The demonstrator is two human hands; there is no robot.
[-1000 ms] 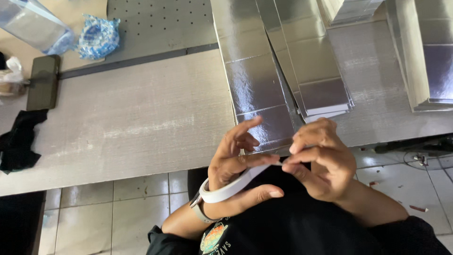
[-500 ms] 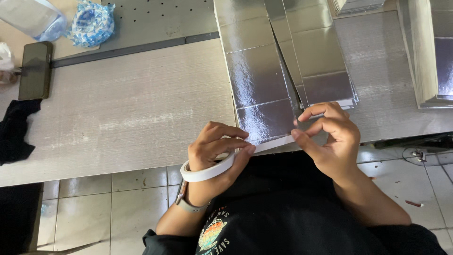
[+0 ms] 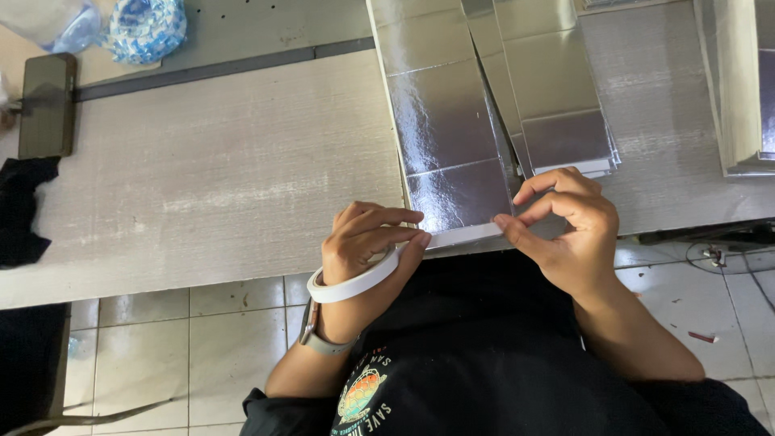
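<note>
Head view: roll of white tape (image 3: pixel 353 284), light and thin, is gripped in the left hand (image 3: pixel 363 246) at the worktop (image 3: pixel 210 178) edge. Its limp, sticky strip (image 3: pixel 464 236) is pinched by the right hand (image 3: pixel 565 230) against the stiff, slippery silver sheet (image 3: pixel 452 145); best held by the edges.

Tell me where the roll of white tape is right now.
In the head view, the roll of white tape is held in the left hand at the table's near edge, left of the silver foil sheet.
</note>
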